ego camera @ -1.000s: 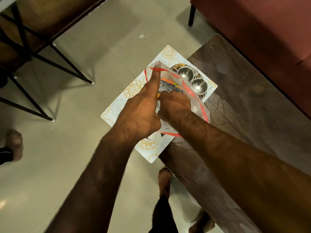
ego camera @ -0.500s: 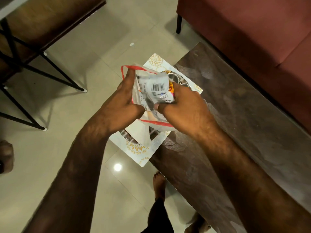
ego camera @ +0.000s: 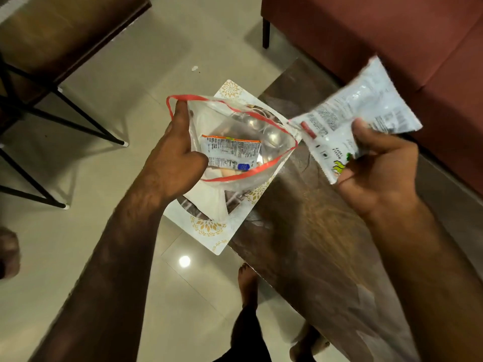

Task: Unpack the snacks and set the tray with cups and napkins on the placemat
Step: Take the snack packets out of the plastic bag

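My left hand (ego camera: 174, 155) grips the rim of a clear zip bag with a red seal (ego camera: 271, 158), held open above the placemat. Inside the bag lies another snack packet (ego camera: 231, 152) with orange edging. My right hand (ego camera: 376, 168) holds a white snack packet (ego camera: 358, 113) out to the right, above the table. Under the bag, the white placemat with gold flowers (ego camera: 209, 228) hangs over the table's left edge. Steel cups (ego camera: 274, 137) on it show blurred through the bag. A white napkin (ego camera: 211, 205) lies on the placemat below the bag.
The dark wooden table (ego camera: 313, 231) runs from the middle to the lower right. A maroon sofa (ego camera: 379, 35) stands behind it. A brown bench with black metal legs (ego camera: 65, 35) is at the upper left. My feet (ego camera: 248, 283) stand on the tiled floor.
My right hand has pulled the white snack packet out of the bag and swung it to the right. My left hand still holds the bag open.
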Demonstrator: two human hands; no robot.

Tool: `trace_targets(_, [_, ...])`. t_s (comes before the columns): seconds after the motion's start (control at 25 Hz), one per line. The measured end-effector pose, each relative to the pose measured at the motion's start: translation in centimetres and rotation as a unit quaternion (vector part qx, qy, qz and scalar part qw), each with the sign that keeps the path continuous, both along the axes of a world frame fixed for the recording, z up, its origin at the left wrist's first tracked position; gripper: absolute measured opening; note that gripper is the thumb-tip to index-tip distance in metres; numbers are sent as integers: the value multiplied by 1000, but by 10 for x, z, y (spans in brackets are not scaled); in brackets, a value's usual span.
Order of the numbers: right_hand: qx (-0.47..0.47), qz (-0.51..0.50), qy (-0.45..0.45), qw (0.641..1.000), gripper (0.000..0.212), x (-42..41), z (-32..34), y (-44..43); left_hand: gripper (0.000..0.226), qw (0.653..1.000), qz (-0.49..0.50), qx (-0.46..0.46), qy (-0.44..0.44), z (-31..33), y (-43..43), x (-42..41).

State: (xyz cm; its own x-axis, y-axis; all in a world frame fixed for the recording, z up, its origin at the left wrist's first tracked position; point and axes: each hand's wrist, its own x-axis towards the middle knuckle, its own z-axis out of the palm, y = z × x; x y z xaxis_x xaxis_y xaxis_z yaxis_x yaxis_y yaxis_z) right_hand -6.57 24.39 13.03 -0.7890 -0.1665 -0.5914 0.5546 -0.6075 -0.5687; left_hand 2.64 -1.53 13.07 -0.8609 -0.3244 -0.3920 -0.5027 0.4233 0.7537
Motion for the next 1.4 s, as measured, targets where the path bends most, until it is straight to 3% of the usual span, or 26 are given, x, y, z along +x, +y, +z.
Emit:
trace_targets(0.08, [90, -13, -44, 995, 29, 1, -26, 23, 99, 1000, 9, -8, -2, 0, 0, 0])
trace_targets(0.16, [257, 77, -70, 961, 33, 10, -55, 37, 102, 1000, 8, -7, -2, 3, 3, 0])
trace_targets(0.28, [509, 247, -67, 821, 39, 30, -96, 39, 103, 1000, 3, -9, 4, 10, 9, 1])
trace_targets(0.4, [640, 290, -56, 709, 60, 37, -122, 16, 100, 1000, 4, -16, 8, 12, 13, 2])
trace_targets(0.48, [701, 296, -58, 646, 66, 36, -140, -2, 98, 1000, 5, -19, 11, 12, 14, 3])
trace_targets(0.56, [734, 280, -67, 615, 75, 33, -159, -16, 97, 1000, 0, -24, 12, 11, 14, 3])
trace_targets(0.76, [687, 305, -37, 659, 105, 33, -197, -39, 96, 999, -11, -40, 10, 2, 11, 4])
trace_targets(0.88, [686, 370, -11, 626, 118, 44, -206, -47, 92, 999, -20, -43, 17, -1, 9, 2])
trace_targets(1.0, [688, 398, 9, 607, 105, 44, -205, -43, 98, 999, -12, -45, 11, -2, 8, 1])
trace_targets(1.12, [705, 430, 20, 564, 99, 43, -192, -42, 100, 999, -11, -45, 10, -3, 10, 1])
trace_targets(1.16, [703, 426, 26, 568, 93, 44, -183, -43, 100, 999, -13, -44, 11, -4, 11, 0])
trace_targets(1.28, [684, 354, 48, 636, 57, 50, -147, -42, 97, 999, -17, -47, 15, -4, 14, -1])
trace_targets(1.4, [694, 298, 88, 650, 21, 64, -91, -36, 94, 999, -15, -46, 17, -2, 16, -2])
